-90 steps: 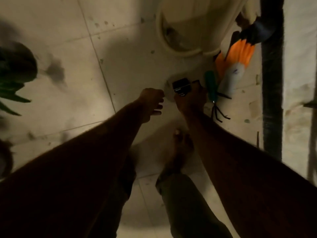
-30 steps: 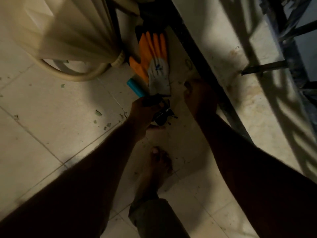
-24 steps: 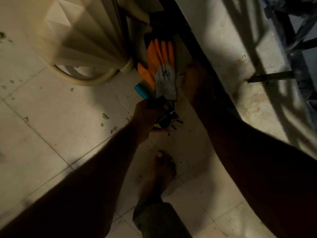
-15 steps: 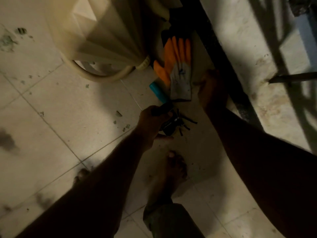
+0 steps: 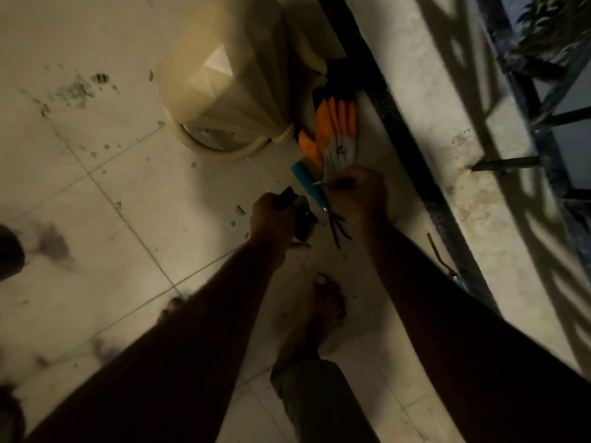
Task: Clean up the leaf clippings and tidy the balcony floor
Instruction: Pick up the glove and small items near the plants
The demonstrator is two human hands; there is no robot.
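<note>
A person's left hand clenches a dark tool while the right hand curls at the cuff of an orange glove beside a small rake; leaf clippings lie scattered across the tiles. The gear is probably best lifted clear first, then the clippings swept. Shadow hides what the right fingers grip.

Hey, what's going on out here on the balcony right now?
A person stands barefoot on the tiled balcony floor, bent toward gear beside the beige planter. Their left hand grips a dark tool, too dim to identify. Their right hand is at the cuff of an orange and grey glove, next to a teal-handled hand rake lying on the floor; whether it has a grip is unclear. Green leaf bits lie scattered on the tiles, not yet picked up.
</note>
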